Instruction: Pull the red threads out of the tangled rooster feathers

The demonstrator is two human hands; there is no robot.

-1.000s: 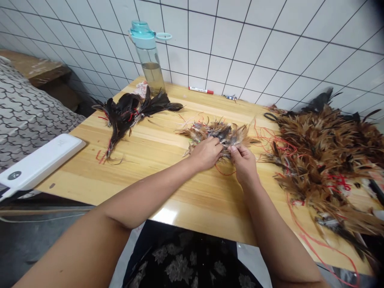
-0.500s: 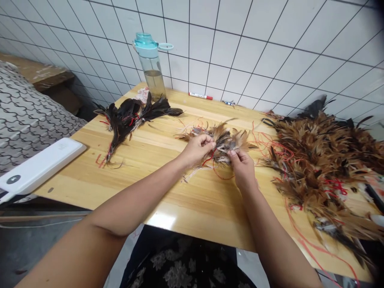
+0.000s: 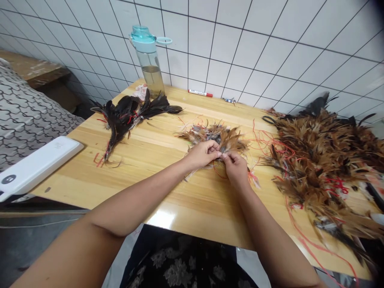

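Note:
Both my hands meet at the near edge of a loose pile of brown and grey feathers [image 3: 199, 132] in the middle of the table. My left hand [image 3: 207, 154] is closed, with thumb and forefinger pinched at the base of a small brown feather bunch [image 3: 229, 140]. Right beside it, my right hand [image 3: 236, 164] pinches at the same base, the fingertips of both hands nearly touching. The exact spot they grip is covered by the fingers. A thin red thread [image 3: 220, 171] curves out below the hands onto the wood.
Black feathers [image 3: 124, 116] tied with red lie at the left, before a water bottle [image 3: 151, 68]. A large brown feather heap [image 3: 318, 148] fills the right, with red string [image 3: 270, 142] beside it. A red-capped marker [image 3: 200, 93] lies by the wall; a white power bank [image 3: 42, 164] sits left.
My right hand has moved left, up to my left hand, and the fingertips now come together. The feather bunch between them stands more upright. The view has shifted slightly.

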